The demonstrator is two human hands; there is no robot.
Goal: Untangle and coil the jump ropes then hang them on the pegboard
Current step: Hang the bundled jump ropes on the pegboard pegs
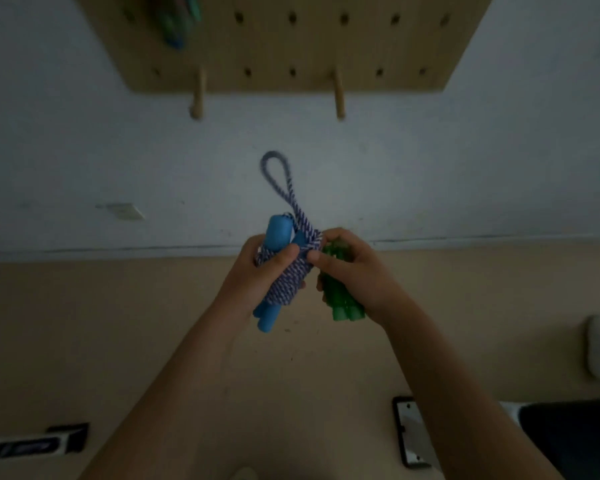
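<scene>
At frame centre, the soft blue jump rope (284, 271) bundle is gripped by the left hand (257, 268); its free loop should hang easily. A seemingly stiffer green rope (340, 296) is clasped by the right hand (354, 268).

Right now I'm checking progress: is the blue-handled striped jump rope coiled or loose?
Coiled: the blue-handled striped jump rope is wound around its handles, one loop sticking up, held by the left hand.

Tan floor (187, 323) (phone (409, 431) lying flat)
</scene>
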